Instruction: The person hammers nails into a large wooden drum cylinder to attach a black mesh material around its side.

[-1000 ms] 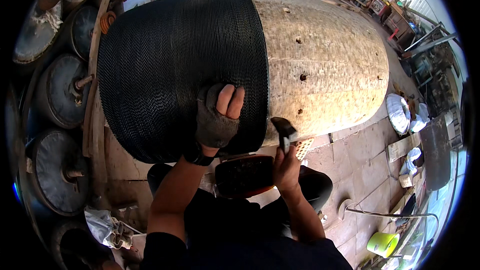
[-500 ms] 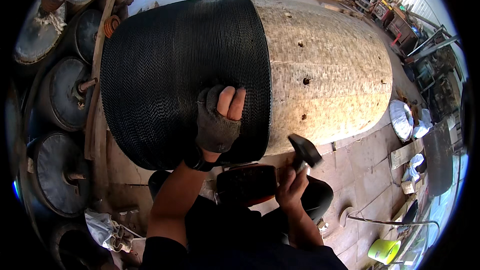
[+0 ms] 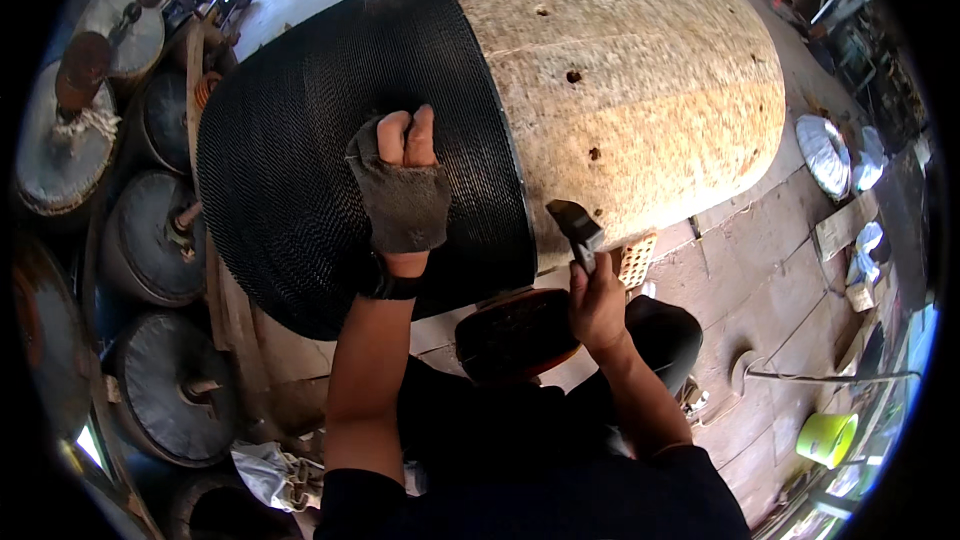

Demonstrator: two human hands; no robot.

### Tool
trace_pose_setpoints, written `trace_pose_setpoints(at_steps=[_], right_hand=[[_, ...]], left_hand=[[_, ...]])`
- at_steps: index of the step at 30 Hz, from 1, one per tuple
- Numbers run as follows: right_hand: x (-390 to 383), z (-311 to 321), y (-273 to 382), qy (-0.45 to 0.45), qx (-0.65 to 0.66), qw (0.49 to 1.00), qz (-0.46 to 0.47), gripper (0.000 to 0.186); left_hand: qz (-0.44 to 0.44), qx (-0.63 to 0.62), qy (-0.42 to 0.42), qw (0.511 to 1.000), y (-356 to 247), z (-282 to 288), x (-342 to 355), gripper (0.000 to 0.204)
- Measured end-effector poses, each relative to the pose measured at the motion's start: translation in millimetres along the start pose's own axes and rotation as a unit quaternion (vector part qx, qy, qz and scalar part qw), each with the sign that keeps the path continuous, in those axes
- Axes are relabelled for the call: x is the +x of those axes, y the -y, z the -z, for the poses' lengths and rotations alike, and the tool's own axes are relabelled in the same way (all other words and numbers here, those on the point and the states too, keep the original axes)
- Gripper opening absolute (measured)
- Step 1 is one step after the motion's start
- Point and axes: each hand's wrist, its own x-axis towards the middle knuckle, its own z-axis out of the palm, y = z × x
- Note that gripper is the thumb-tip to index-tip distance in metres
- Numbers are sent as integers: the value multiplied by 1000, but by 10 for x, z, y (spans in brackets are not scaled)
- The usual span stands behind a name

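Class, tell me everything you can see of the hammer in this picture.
The hammer has a dark, metal-looking head and a paler handle, of which only a short piece shows above the bare right hand gripping it. The head slants from upper left to lower right, before the lower part of the pale, holed drum. Whether it touches the drum, I cannot tell.

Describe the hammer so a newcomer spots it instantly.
Start at the big drum, black and ridged at left, pale at right. Near the pale part's lower edge, find the person's bare right hand; the hammer sticks up from it. Its dark, angular head sets it apart from the small holes in the pale part.
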Motion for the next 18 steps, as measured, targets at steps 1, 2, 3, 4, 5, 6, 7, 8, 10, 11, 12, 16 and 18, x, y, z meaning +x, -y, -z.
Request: trace_pose_setpoints(at_steps=[1,2,3,4,5,6,7,8,10,11,12,16,18], right_hand=[[-47,-26,-84,-1,6,1000,-14,19],[-104,-3,-129,6,19,999,-33,19],[-177,22,-167,14,32,998,-52,20],[-251,50,-201,21,45,996,-71,20],[-299,62,-246,24,41,996,-69,21],[-345,73,-287,27,37,997,-66,22],[-380,70,-310,29,33,997,-63,23],[-402,84,-287,28,51,996,-71,25],[-421,87,-289,27,64,995,-78,25],[-418,77,-290,29,71,994,-76,25],[-424,68,-292,27,80,994,-71,24],[-445,87,-301,25,90,994,-59,23],[-454,101,-298,30,91,994,-57,23]], left_hand=[[-2,3,6,1000,-11,-6,16,44],[2,8,13,1000,-33,-8,0,44],[6,14,20,1000,-61,11,-13,45],[8,16,17,1000,-100,49,-26,46],[5,19,11,1000,-159,90,8,47],[3,22,6,1000,-228,122,25,48],[10,-47,6,999,-338,152,-48,45],[15,-114,10,993,-499,202,-188,43],[23,-223,34,974,-834,284,-459,42],[26,-257,50,965,-978,327,-564,44],[37,-266,53,962,-1062,261,-725,46],[91,-289,93,948,-1158,207,-886,54],[109,-309,112,938,-1167,220,-877,55]])
